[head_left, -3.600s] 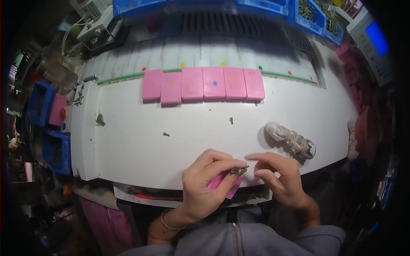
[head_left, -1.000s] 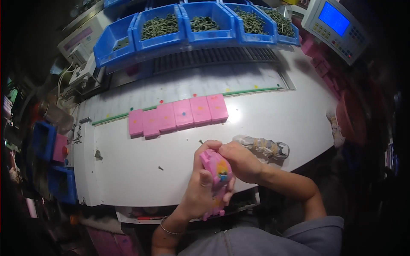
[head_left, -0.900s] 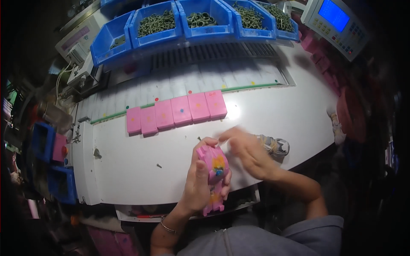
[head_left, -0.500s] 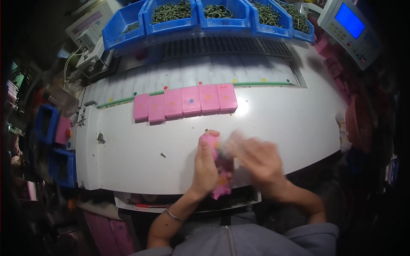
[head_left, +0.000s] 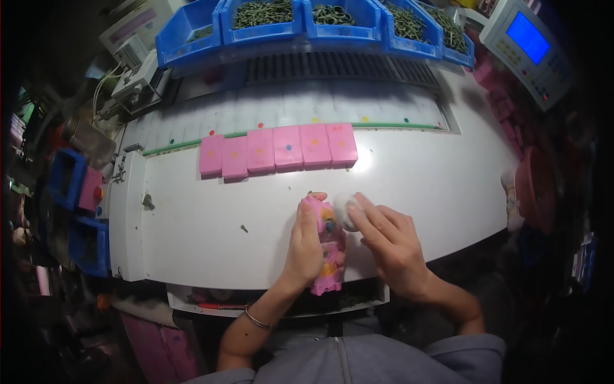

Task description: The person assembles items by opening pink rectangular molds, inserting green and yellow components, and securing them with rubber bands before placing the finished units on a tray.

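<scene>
My left hand (head_left: 306,246) is closed around a pink rubber mould (head_left: 327,276) with a jagged edge and yellow and blue patches on its face; the mould is tilted up toward my right hand. My right hand (head_left: 391,246) pinches a white, rounded pouch (head_left: 345,211) close to the mould's upper part. Whether the pouch touches the mould I cannot tell. Beyond my hands, a row of several pink blocks (head_left: 288,148) lies on the white worktop (head_left: 211,256), most with a small coloured dot on top.
Blue bins (head_left: 342,31) of small green pieces line the back. A dark slatted grille (head_left: 339,69) and a green strip (head_left: 396,125) run behind the blocks. A keypad unit with a blue screen (head_left: 528,38) stands back right. An open drawer (head_left: 185,301) sits under the front edge.
My right hand has slowed from a blur and now shows the white pouch clearly beside the mould. The left hand keeps its hold. The whole view has shifted slightly.
</scene>
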